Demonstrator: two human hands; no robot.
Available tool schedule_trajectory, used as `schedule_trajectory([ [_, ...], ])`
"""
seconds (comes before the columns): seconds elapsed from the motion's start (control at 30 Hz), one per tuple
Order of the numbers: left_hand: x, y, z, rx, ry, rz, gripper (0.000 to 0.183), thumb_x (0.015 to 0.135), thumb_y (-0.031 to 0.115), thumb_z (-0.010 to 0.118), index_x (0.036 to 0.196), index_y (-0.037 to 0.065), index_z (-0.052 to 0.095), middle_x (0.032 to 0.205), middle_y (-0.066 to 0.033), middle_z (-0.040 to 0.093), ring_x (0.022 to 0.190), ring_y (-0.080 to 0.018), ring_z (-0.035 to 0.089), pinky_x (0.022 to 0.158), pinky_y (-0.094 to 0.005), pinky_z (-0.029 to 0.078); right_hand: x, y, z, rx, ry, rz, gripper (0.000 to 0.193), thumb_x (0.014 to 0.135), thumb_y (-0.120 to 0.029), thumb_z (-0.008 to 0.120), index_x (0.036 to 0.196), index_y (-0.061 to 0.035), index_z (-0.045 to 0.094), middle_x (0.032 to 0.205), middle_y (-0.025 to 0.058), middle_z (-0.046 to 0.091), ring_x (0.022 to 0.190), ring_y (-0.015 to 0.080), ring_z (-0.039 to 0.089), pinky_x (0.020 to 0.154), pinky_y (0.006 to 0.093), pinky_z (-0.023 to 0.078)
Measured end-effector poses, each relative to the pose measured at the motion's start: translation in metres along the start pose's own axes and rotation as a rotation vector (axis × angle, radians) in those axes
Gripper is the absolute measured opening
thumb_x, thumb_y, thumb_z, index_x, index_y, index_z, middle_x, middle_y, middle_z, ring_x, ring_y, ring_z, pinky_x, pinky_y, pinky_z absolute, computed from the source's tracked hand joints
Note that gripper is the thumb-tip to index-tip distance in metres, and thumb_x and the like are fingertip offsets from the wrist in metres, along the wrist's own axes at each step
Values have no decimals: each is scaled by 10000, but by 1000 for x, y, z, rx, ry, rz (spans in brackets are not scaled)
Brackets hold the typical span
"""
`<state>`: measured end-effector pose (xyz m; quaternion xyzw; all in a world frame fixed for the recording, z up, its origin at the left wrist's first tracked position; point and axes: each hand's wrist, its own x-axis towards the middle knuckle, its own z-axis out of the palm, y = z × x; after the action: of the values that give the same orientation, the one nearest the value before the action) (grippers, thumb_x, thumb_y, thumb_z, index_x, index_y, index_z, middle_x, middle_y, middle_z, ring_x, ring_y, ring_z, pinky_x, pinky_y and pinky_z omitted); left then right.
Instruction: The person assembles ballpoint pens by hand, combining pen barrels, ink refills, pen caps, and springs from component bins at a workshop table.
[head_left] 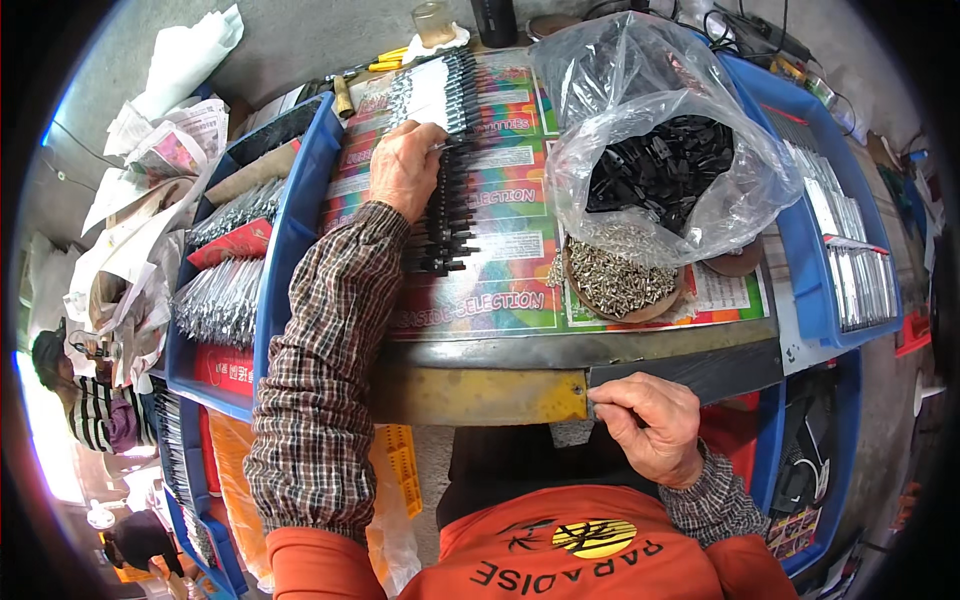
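Note:
My left hand [405,170] reaches over a long row of slim metal pieces with black ends [448,205] on the table. Its fingers are curled together at the row's left side, and what they grip is hidden. My right hand [652,425] is at the table's front edge, thumb and forefinger pinched together; anything between them is too small to name. To the right of the row, a clear plastic bag [575,185] gapes around many small black parts [665,165]. Just in front of it, a round dish [648,313] holds a heap of small metal pins [615,277].
Blue bins stand on both sides: the left bin [290,240] holds bundles of thin metal pieces, the right bin [815,270] flat silver strips. A glass jar [433,24] and a black cylinder [494,22] are at the back. Another person [90,400] is at far left.

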<state>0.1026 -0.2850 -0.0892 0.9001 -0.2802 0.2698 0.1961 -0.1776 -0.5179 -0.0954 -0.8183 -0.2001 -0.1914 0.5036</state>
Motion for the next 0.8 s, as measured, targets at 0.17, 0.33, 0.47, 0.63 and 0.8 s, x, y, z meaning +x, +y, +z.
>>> schedule_trajectory([
  [0.17,3,-5,1,27,-63,-37,211,779,24,623,969,95,682,947,-134,635,958,-332,595,836,-418,479,0,-1,0,4,9,-6,152,771,18,693,915,1,646,742,117,651,617,245,641,543,326,501],
  [0.33,4,0,5,113,-22,7,221,791,33,617,976,125,694,958,-121,642,970,-325,595,852,-419,481,0,-2,-1,-29,8,0,151,771,20,692,913,-2,645,741,116,649,617,246,640,548,324,502],
  [0.47,0,-2,1,94,19,-33,156,796,72,649,940,105,700,952,-111,668,957,-317,619,841,-414,482,0,-1,2,-29,20,-2,158,767,21,691,916,-3,643,740,112,649,617,248,637,553,321,501],
  [0.63,-25,12,-27,26,26,13,194,791,73,610,952,126,705,935,-114,660,876,-329,636,781,-430,514,2,-7,6,-24,-7,56,144,769,39,673,905,-3,654,743,113,649,619,237,632,559,313,493],
  [0.8,-73,62,-69,-53,-54,91,150,720,36,623,858,83,659,800,-99,627,745,-323,623,647,-403,505,-5,-5,7,-44,59,117,116,784,45,649,894,10,659,719,88,622,573,163,568,520,270,432],
])
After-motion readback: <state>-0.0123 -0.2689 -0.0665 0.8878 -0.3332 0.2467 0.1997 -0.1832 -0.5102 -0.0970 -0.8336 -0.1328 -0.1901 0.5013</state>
